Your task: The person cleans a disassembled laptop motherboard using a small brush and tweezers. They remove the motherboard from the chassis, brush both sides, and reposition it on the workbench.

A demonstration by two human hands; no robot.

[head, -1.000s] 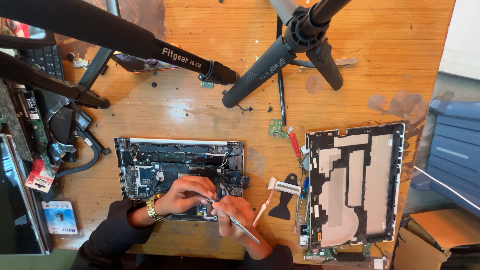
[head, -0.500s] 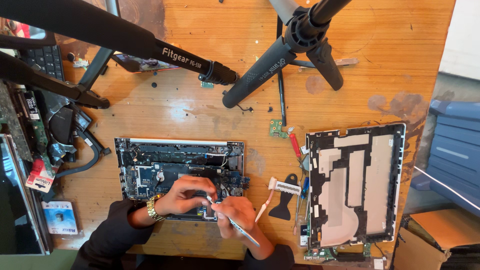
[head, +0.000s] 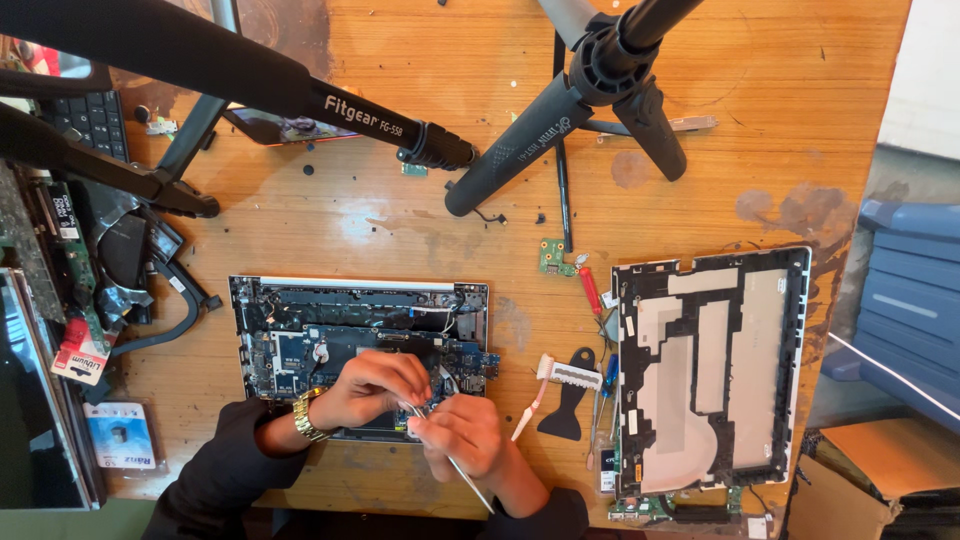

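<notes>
- One opened laptop base [head: 360, 345] with its boards bare.
- One removed bottom cover [head: 710, 370], inner side up.
- Two hands: left hand [head: 370, 388], right hand [head: 465, 435].
- One thin metal tool [head: 455, 465] in the right hand.
- One toothbrush [head: 560, 378].
- One black pry tool [head: 568, 405].
- One red-handled screwdriver [head: 590, 292].
- One small green circuit board [head: 553, 257].
- One gold wristwatch [head: 305, 418].
- One wooden worktop [head: 400, 230].

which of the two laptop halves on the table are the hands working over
The opened laptop base with exposed blue circuit boards, under both the left hand and right hand. The removed cover lies untouched to the right.
</notes>
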